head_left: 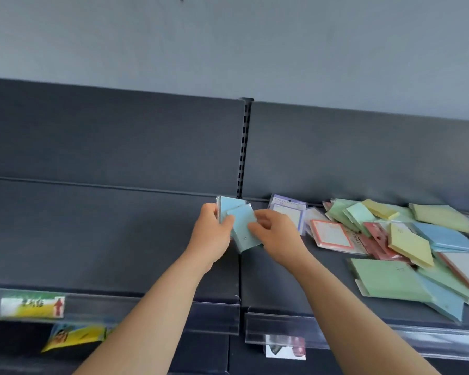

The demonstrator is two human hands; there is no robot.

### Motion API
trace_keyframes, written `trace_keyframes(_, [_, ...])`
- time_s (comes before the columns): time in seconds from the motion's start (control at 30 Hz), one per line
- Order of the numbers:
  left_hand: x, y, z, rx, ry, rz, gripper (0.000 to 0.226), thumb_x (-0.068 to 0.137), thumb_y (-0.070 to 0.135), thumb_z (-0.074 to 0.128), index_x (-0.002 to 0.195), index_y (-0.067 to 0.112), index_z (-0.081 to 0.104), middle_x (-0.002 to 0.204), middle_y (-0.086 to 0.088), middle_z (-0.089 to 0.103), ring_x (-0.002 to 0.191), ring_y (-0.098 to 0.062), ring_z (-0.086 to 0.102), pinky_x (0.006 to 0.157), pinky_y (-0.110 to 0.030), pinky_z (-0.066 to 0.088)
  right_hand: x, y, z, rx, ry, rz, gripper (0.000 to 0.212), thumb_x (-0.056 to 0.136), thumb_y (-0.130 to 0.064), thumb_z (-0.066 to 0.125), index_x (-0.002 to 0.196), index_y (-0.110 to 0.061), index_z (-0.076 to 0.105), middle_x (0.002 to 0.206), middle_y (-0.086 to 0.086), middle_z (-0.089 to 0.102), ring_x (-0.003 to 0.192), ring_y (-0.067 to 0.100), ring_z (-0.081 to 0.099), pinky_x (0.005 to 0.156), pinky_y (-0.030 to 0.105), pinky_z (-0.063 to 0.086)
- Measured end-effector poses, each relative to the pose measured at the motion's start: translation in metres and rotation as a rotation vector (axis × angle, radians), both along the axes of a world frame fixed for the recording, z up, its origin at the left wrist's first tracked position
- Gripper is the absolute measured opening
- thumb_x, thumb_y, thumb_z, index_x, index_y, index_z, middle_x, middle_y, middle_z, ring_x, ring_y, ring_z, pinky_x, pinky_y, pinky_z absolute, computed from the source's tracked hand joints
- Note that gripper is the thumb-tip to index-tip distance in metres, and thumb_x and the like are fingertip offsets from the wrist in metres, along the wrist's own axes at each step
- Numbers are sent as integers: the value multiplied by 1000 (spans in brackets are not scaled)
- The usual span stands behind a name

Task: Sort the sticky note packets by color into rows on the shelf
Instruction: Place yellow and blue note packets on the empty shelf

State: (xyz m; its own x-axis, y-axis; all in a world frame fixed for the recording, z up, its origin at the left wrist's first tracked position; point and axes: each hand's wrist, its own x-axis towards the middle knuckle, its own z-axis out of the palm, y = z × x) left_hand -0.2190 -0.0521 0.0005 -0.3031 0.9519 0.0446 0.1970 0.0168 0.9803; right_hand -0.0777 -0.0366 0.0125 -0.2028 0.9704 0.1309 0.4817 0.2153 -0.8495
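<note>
At shelf (119, 239) seam: both hands pinch light-blue, plastic-wrapped packets (241, 226); left hand (214, 234), right hand (276, 234).

Left hand (214, 235), right hand (278, 235) (fingers (256, 228) curled)

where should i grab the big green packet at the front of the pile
Pinch the green packet by its left edge, coming from the left: it lies flat, that edge sits bare on the shelf, while its far and right sides meet other packets.
</note>
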Motion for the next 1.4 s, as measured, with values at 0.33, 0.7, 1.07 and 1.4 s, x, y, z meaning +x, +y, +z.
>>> trace_keyframes(0.33, [-106,-43,17,18,189,2,45,90,15,59,131,26,46,119,9,61,105,-11,60,89,-32,50,-107,-18,9,-8,96,39,21,88,-12,56,104,-21,66,86,5,73,84,29,67,60,28,46])
trace_keyframes(0.7, [-321,-115,24,-44,225,242,33,88,18,66,119,17,52,110,2,66,95,-16,66,85,-41,55,-323,-66,9,-27,156,199,19,89,-12,55,100,-24,64,87,2,72,51,8,48,43,20,37])
trace_keyframes(1.07, [-463,-129,14,-76,254,364,27,91,21,65,116,13,59,112,-3,68,94,-17,68,76,-33,60,-471,-66,-2,-59,73,329,21,91,-11,54,111,-18,59,84,16,70,59,12,52,45,13,39])
trace_keyframes(1.4, [-564,-85,4,-115,316,481,35,85,25,71,117,12,61,114,-3,67,99,-21,66,84,-44,57,-578,-14,-13,-127,28,390,24,90,-10,56,114,-13,60,87,4,69,59,9,54,46,18,39])
